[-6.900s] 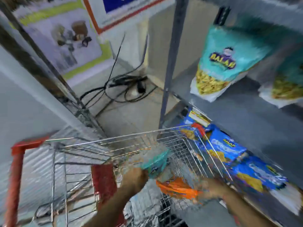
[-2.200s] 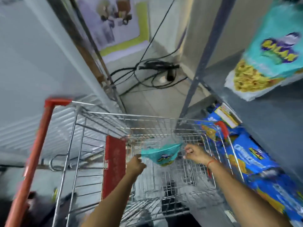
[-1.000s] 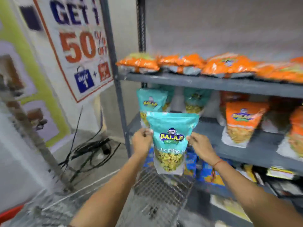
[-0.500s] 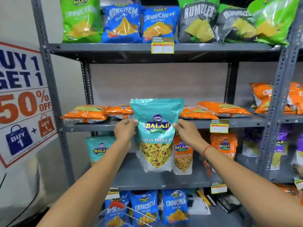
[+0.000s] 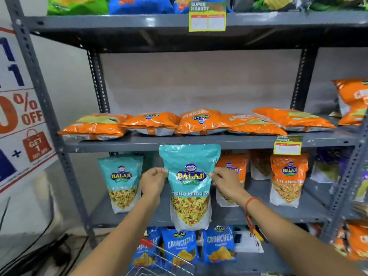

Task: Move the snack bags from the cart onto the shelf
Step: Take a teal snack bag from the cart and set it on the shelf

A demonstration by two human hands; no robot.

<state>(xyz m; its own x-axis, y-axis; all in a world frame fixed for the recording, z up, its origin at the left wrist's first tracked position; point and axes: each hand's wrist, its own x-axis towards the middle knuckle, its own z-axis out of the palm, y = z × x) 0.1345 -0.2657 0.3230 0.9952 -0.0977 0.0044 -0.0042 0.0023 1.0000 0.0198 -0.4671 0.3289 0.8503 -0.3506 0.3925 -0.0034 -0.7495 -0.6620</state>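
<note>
The left hand (image 5: 152,183) and right hand (image 5: 226,181) each pinch a side edge of a teal bag (image 5: 189,188), holding it upright in the air just before the front edge of the shelf (image 5: 159,218), not yet set down. Another teal bag (image 5: 121,182) stands near the shelf's left end and orange bags (image 5: 287,179) toward the right, with a gap between them behind the held one. A corner of the cart (image 5: 165,259) shows at the bottom; what it holds cannot be seen. So this bag looks nearly placed, and whether more remain cannot be told.
</note>
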